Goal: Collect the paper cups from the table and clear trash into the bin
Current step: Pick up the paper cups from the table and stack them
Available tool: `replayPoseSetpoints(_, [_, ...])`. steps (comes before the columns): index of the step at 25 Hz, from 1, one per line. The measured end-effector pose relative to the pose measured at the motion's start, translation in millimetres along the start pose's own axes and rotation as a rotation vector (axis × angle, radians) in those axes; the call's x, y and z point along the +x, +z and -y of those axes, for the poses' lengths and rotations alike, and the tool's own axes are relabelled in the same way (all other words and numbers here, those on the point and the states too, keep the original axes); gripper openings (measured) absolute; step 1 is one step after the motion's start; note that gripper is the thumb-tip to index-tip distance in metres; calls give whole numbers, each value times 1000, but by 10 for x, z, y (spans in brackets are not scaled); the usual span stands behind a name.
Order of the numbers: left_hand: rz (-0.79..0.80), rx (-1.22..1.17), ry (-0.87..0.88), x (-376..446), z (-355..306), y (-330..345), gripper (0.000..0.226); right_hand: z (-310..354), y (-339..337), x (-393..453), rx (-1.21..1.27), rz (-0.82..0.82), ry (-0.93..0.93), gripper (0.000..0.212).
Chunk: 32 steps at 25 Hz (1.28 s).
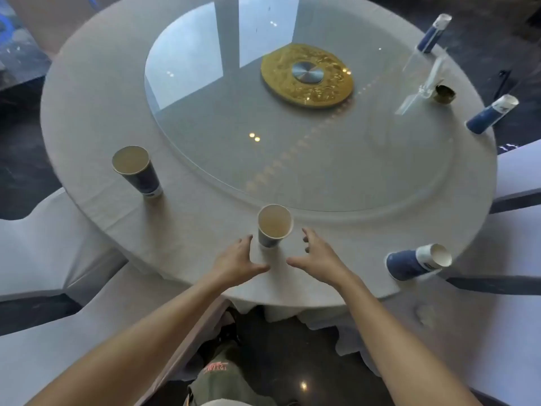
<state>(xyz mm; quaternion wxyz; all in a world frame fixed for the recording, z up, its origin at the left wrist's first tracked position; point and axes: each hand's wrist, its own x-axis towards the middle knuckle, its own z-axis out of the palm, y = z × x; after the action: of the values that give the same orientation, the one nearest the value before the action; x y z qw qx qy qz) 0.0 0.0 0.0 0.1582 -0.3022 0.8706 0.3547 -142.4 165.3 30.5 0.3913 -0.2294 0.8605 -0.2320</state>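
Paper cup (274, 225) stands upright near the table (96, 92) edge, between the open, empty left hand (236, 260) and right hand (317, 257); a clumsy grab could easily tip it.

tablecloth (96, 112): matt cloth | turntable (205, 118): glossy glass | cups (274, 227): paper

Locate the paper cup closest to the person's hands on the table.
In the head view, the cup stands upright at the table's near edge, between the left hand and right hand, neither touching it.
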Motion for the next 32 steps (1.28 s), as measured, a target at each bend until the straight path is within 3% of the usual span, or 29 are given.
replayPoseSetpoints(3, [-23,-126,65,242,197,-121,104,231,110,189,218,-22,-50,86])
replayPoseSetpoints(5, [-34,-197,117,379,273,-203,100,379,154,286,308,-27,-95,65])
replayPoseSetpoints(8, [-69,-356,119,462,319,-280,85,574,161,383,348,-19,-77,51])
replayPoseSetpoints(14, [-340,-586,-11,460,631,-535,80,1062,270,799,243,196,-54,31])
replayPoseSetpoints(19, [-558,-652,-220,93,1189,-678,85,1816,528,1267,-20,155,-236,25])
replayPoseSetpoints(22, [-704,-736,-344,-178,1474,-661,85,2431,750,1488,-111,62,-429,35])
replayPoseSetpoints(24, [-757,-797,-410,-326,1593,-646,83,2778,901,1586,-206,42,-606,55])
replayPoseSetpoints(28, [-834,-816,-491,-596,1773,-564,90,3352,1294,1810,-652,87,-900,84])
replayPoseSetpoints(30, [-840,-811,-519,-706,1831,-530,92,3527,1457,1958,-871,58,-904,95])
replayPoseSetpoints(32, [-847,-810,-542,-804,1884,-514,92,3633,1572,2051,-921,110,-786,100])
